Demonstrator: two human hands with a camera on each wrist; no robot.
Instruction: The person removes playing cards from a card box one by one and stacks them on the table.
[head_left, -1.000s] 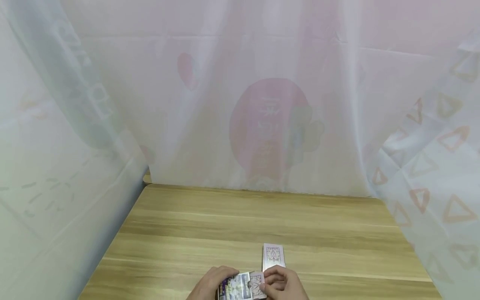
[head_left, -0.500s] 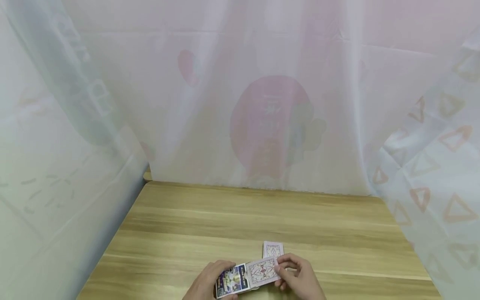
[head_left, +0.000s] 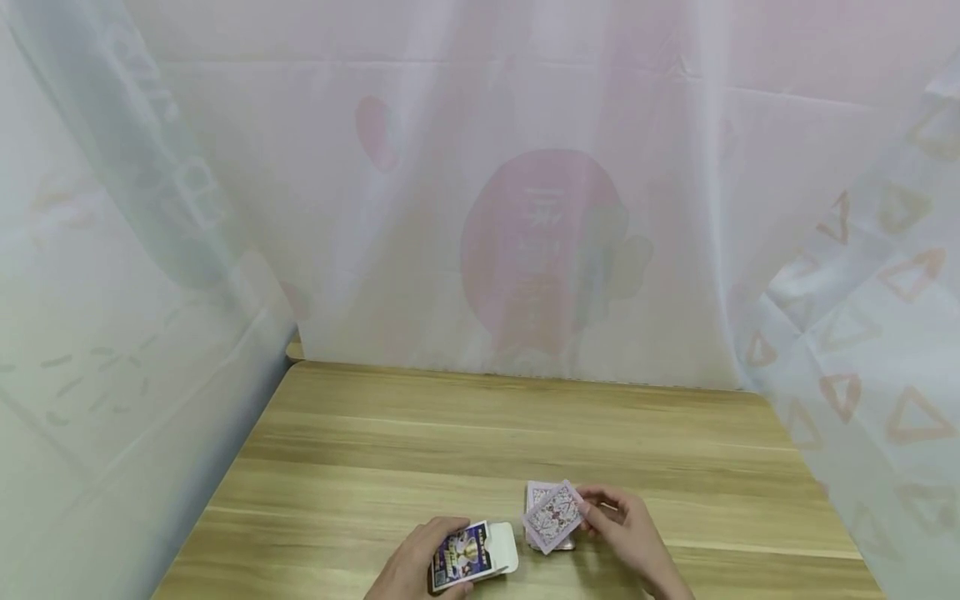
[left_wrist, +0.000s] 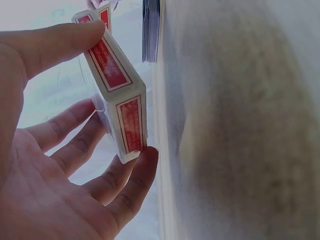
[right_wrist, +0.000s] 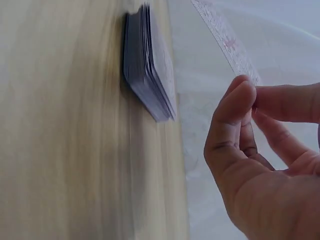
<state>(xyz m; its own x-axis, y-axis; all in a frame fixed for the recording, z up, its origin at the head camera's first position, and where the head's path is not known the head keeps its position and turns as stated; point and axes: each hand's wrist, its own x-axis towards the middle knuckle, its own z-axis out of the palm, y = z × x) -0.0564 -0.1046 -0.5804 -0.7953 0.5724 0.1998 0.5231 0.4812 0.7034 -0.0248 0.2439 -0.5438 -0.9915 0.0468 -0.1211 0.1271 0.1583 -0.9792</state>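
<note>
My left hand [head_left: 422, 560] grips a playing card box [head_left: 461, 554] between thumb and fingers. Its white flap [head_left: 503, 547] stands open toward the right. In the left wrist view the card box [left_wrist: 117, 85] shows red panels with white borders along its narrow sides. My right hand [head_left: 626, 533] pinches a playing card [head_left: 555, 517] by one corner, ornate back up, held over a stack of cards [head_left: 538, 493] on the table. The right wrist view shows the stack [right_wrist: 147, 70] below the raised playing card [right_wrist: 227, 37], its edges slightly uneven.
The wooden table [head_left: 360, 450] has light and dark streaks in its grain. A pale printed curtain [head_left: 390, 292] hangs along its far edge, and similar sheets close in the left side [head_left: 135, 400] and right side [head_left: 885, 350].
My right hand has drawn the playing card out of the box and carried it right and away from me, over the stack. My left hand keeps the box in nearly the same place.
</note>
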